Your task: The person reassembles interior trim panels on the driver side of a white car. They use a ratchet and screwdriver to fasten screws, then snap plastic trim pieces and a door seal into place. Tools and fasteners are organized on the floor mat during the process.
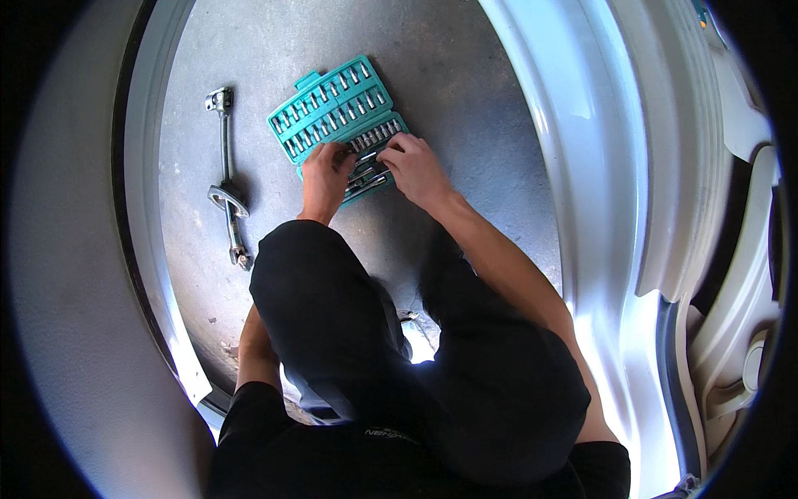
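An open teal tool case (308,81) lies on the floor ahead of my knees. Rows of silver bit sockets (334,89) fill its far half. The near half holds a row of small sockets (383,131) and several longer metal pieces. Over the near half's left side, my left hand (326,176) has its fingers pinched together. My right hand (418,173) reaches in from the right, thumb and fingertips closed. A slim metal bar (366,157) shows between both sets of fingertips; whether it is held or lies in the case, I cannot tell.
A metal shaft with universal joints (224,150) and an oval flange lies on the grey floor (465,100) left of the case. White vehicle door-frame panels (573,125) curve along the right side, and a pale panel (66,249) stands at left. My bent knees are close below the hands.
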`<state>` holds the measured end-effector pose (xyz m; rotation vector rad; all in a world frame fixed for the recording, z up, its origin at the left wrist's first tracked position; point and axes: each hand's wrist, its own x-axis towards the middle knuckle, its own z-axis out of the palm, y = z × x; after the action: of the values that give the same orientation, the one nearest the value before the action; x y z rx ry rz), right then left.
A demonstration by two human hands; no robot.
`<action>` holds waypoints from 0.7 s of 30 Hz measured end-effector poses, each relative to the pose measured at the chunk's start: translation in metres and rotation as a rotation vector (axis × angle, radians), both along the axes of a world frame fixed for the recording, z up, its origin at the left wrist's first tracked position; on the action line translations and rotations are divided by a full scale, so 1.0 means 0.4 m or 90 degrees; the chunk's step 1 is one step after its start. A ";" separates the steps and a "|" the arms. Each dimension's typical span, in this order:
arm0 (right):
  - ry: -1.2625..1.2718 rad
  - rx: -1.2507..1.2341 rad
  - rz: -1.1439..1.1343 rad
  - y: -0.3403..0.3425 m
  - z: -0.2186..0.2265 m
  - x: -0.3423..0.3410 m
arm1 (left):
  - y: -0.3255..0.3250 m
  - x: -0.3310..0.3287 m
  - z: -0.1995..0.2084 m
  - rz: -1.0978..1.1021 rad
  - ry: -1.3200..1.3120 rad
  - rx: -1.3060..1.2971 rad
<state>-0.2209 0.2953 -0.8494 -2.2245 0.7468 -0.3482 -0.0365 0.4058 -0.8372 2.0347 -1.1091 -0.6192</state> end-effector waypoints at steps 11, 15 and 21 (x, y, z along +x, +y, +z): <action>0.034 -0.167 0.028 0.170 0.043 -0.047 | -0.010 0.004 -0.015 0.071 0.128 0.046; 0.015 -0.064 -0.008 0.160 0.047 -0.039 | -0.006 0.006 -0.029 0.136 0.153 0.057; -0.046 -0.007 -0.050 0.080 0.048 0.065 | -0.007 0.031 -0.036 0.207 0.093 -0.011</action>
<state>-0.1949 0.3275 -0.8300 -2.1847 0.7955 -0.4702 -0.0243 0.4030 -0.8516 2.0594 -0.6768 -0.5777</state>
